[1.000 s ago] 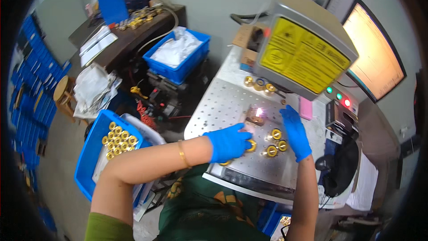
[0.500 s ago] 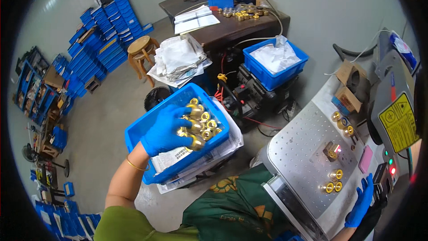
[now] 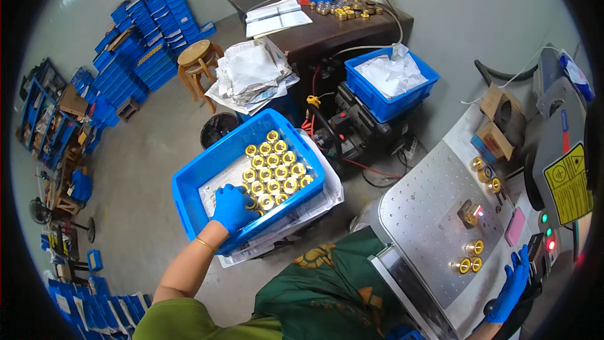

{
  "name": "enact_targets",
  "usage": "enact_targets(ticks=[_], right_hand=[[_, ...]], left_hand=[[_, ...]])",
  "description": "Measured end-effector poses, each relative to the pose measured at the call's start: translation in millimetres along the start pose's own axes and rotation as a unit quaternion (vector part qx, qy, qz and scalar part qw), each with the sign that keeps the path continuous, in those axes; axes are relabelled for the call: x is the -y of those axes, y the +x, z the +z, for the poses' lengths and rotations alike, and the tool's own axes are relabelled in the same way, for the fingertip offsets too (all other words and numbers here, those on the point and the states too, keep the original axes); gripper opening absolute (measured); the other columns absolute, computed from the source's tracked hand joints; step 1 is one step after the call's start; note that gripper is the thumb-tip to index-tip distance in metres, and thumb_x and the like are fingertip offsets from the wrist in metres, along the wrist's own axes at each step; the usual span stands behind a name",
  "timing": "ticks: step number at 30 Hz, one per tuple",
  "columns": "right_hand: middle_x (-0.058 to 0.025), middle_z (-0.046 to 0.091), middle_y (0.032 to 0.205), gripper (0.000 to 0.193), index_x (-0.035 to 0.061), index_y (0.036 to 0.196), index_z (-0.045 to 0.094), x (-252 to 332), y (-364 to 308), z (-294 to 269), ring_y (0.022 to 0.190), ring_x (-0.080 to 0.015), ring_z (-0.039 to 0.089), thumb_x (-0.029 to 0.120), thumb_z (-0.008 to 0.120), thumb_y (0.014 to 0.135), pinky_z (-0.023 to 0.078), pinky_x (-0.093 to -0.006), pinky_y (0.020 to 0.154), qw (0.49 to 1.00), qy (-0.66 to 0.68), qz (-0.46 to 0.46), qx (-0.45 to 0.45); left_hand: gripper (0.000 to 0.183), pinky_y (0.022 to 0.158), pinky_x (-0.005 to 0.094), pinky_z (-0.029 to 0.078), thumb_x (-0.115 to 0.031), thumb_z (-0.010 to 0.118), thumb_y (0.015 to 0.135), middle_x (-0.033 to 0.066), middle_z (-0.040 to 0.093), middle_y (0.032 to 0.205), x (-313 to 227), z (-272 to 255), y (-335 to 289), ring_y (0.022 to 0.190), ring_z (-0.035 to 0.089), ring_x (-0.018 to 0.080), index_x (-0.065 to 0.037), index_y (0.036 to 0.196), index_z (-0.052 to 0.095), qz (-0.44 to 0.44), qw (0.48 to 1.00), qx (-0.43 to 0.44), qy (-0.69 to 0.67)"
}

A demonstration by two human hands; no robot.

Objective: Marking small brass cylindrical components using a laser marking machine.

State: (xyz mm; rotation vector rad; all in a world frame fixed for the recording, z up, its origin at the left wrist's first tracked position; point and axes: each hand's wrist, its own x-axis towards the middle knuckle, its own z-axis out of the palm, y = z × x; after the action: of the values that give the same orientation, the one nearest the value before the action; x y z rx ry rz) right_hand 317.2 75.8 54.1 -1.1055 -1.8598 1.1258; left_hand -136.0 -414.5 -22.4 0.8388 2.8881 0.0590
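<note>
Way off on the left, stacks of blue trays (image 3: 119,91), then a round wooden stool (image 3: 194,53). Next, a blue plastic bin (image 3: 211,162) with paper laid in the bottom, and down inside, the blue-gloved left hand (image 3: 231,209), fingers curled right at the near-left edge of the packed brass fittings (image 3: 281,172). Can't tell from here whether gripping one or just touching, what with the glove hiding everything underneath. Ring ends up, crammed side by side in the bin's right half. Main worry right there, tbh: could easily tip a whole row from one knuckle bump, or scratch the rims from brass rubbing on brass. Further right, a perforated metal plate (image 3: 415,195) with three loose fittings (image 3: 464,266) near the front, and behind them a dark holding block (image 3: 466,214) beside a bright pinkish spot. Then the right hand (image 3: 513,283), off the plate's right side, fingers spread, nothing visible in the grasp. Could get a nasty surprise from reaching toward that glow without looking, or knock over the loose trio with a careless sweep. Far right, a grey machine head with a yellow warning label (image 3: 566,182).
</note>
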Motion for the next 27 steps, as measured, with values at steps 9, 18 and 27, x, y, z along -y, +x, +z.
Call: enact_targets(ticks=[9, 18, 27], right_hand=[[-0.0119, 0.059, 0.118, 0.021, 0.0036, 0.104, 0.063, 25, -22, 46, 0.114, -0.0243, 0.051, 0.006, 0.056, 0.084, 0.040, -0.0343, 0.096, 0.984, -0.117, -0.093, 0.092], [-0.0119, 0.056, 0.099, 0.019, 0.0116, 0.082, 0.061, 30, -37, 81, 0.089, -0.0298, 0.055, 0.024, 0.071, 0.071, 0.046, -0.0415, 0.070, 0.834, -0.430, -0.302, 0.167], [-0.0132, 0.057, 0.083, 0.018, 0.0077, 0.080, 0.061, 26, -26, 82, 0.083, -0.0312, 0.054, 0.026, 0.061, 0.080, 0.045, -0.0404, 0.071, 0.926, -0.279, -0.195, 0.160]], left_hand=[[0.040, 0.072, 0.0405, 0.049, -0.049, 0.073, 0.066, 0.0151, 0.067, 0.084, 12, -19, 22, 0.080, 0.063, 0.0318, -0.012, 0.083, 0.074, 0.032, 0.991, 0.127, -0.016], [0.030, 0.084, 0.0401, 0.044, -0.021, 0.069, 0.074, 0.0141, 0.063, 0.101, -179, -108, 86, 0.090, 0.057, 0.0324, -0.005, 0.099, 0.065, 0.377, 0.896, -0.132, -0.193], [0.056, 0.090, 0.0402, 0.042, -0.028, 0.069, 0.077, 0.0165, 0.055, 0.120, -365, -61, 101, 0.105, 0.052, 0.0337, -0.007, 0.125, 0.050, 0.540, 0.792, -0.047, -0.282]])
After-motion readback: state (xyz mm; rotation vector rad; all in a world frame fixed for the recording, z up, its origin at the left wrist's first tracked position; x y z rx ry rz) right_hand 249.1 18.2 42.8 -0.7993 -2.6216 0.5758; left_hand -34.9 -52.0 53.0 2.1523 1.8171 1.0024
